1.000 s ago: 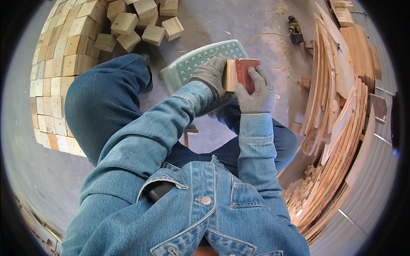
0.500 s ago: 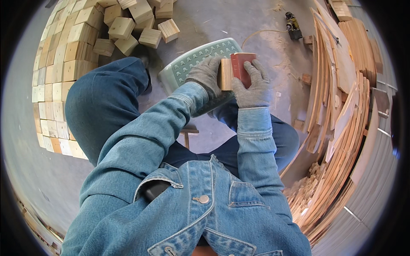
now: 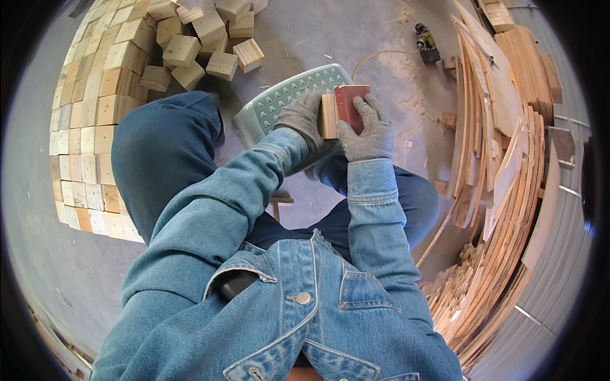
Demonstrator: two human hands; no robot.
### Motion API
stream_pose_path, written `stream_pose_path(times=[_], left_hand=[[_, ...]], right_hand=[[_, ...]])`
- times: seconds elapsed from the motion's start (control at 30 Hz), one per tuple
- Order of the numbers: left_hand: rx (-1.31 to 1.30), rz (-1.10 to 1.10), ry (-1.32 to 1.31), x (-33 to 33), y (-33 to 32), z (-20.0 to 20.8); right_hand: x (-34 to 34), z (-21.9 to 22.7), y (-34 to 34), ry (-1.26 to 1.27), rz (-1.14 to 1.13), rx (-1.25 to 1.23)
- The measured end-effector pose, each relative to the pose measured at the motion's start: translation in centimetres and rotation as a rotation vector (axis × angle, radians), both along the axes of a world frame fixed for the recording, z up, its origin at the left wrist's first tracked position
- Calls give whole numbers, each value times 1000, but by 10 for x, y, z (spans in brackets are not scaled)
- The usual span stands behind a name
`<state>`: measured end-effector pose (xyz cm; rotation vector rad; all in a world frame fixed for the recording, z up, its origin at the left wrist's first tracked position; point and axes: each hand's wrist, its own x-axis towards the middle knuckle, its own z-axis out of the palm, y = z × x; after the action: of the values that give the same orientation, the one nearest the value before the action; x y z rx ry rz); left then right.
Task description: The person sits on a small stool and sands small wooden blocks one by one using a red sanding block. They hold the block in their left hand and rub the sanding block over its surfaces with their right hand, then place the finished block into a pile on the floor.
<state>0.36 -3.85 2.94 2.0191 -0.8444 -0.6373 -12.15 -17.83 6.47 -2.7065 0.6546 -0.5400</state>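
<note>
My left hand (image 3: 301, 118), in a grey knit glove, is closed around the left side of a wooden block (image 3: 329, 117) with visible grain. Against the block's right side sits a flat red-brown piece of sandpaper (image 3: 348, 104). Gloved fingers of my right hand (image 3: 370, 134) are bent over the sandpaper and press it to the wood. Both things are held above a pale green plastic step stool (image 3: 264, 105), its top patterned with raised shapes. How far my left fingers reach behind the block is hidden.
Stacked wooden blocks (image 3: 95, 136) form a wall at the left, with several loose blocks (image 3: 181, 51) beside it. A cordless drill (image 3: 427, 44) lies at the far right near a thin yellowish cord. Long boards and plywood offcuts (image 3: 508, 184) crowd the right side.
Both hands, with the block and sandpaper, appear slightly further left in the view. The surroundings shift a little too, as the camera has turned. The grip looks the same.
</note>
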Motion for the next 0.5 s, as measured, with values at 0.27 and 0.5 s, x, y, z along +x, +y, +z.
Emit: stream_pose_path(times=[0.27,0.5], left_hand=[[1,-29,-132,-9,-3,1],[79,-46,-102,-11,6,19]], right_hand=[[-9,-4,9,-109,17,248],[-11,12,10,-288,-39,431]])
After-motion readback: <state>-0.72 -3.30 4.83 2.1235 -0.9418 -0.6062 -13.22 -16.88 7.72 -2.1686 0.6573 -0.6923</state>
